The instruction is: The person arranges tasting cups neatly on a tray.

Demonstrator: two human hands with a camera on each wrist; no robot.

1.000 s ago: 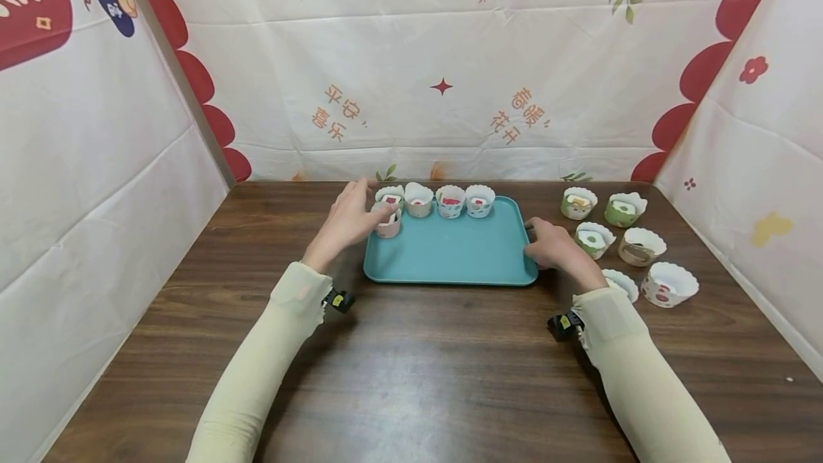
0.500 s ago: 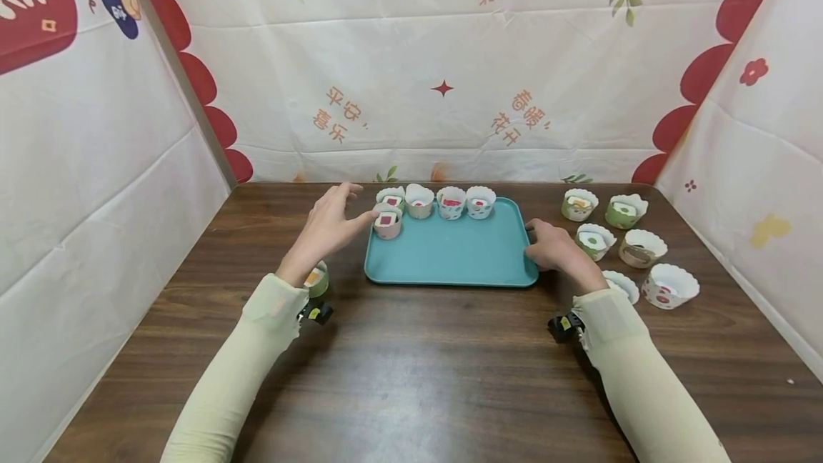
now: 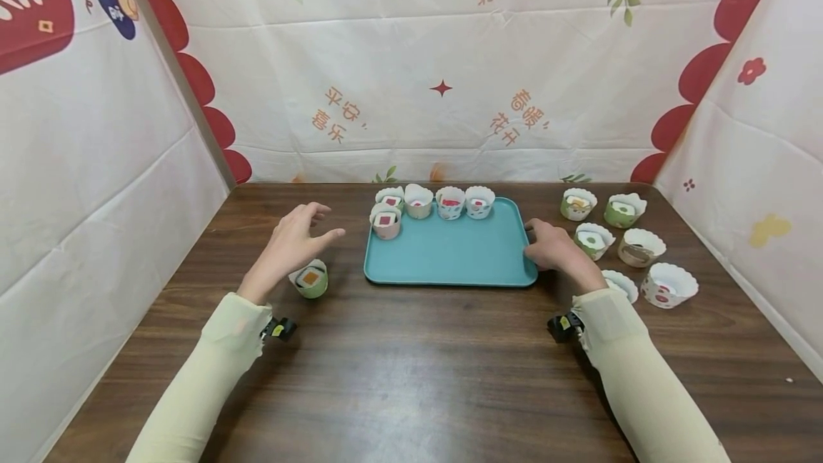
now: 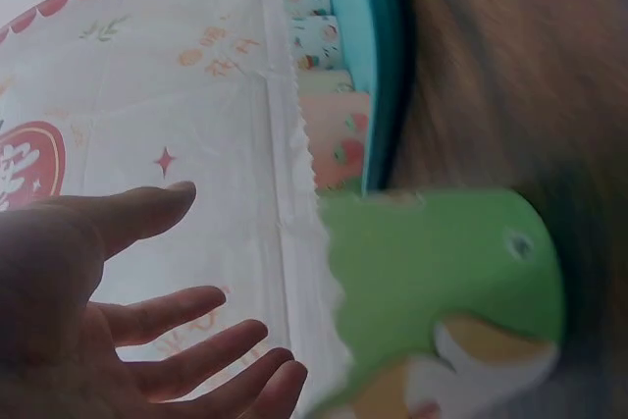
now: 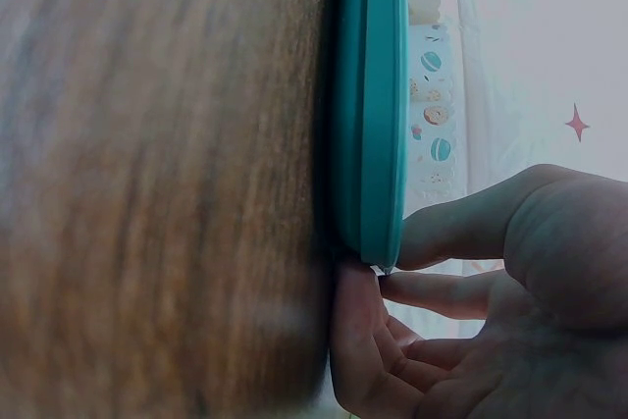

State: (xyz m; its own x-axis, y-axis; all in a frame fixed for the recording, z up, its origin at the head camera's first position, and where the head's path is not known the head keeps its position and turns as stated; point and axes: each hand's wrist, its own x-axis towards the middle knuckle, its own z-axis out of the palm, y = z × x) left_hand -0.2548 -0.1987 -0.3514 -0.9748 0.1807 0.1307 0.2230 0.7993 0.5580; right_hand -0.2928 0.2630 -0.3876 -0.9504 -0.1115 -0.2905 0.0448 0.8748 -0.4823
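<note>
A teal tray (image 3: 450,252) lies on the table, with several paper baking cups along its back edge and a pink cup (image 3: 386,223) at its left side. My right hand (image 3: 551,244) holds the tray's right edge, thumb at the rim and fingers bent beside it in the right wrist view. To the tray's left, my left hand (image 3: 289,245) hovers with fingers loosely spread and nothing between them. Just beside it stands a green paper cup (image 3: 311,281) with a white and orange square piece inside; its green wall (image 4: 442,272) looms large in the left wrist view.
Several more paper cups stand right of the tray, among them a green one (image 3: 624,210) and a white one with red print (image 3: 669,285); my right forearm partly covers one. A printed white cloth (image 3: 411,91) hangs behind and at both sides of the table (image 3: 411,377).
My left hand has drawn away from the pink cup, moving left and toward me, which uncovers the green cup left of the tray. My right hand stays at the tray's edge.
</note>
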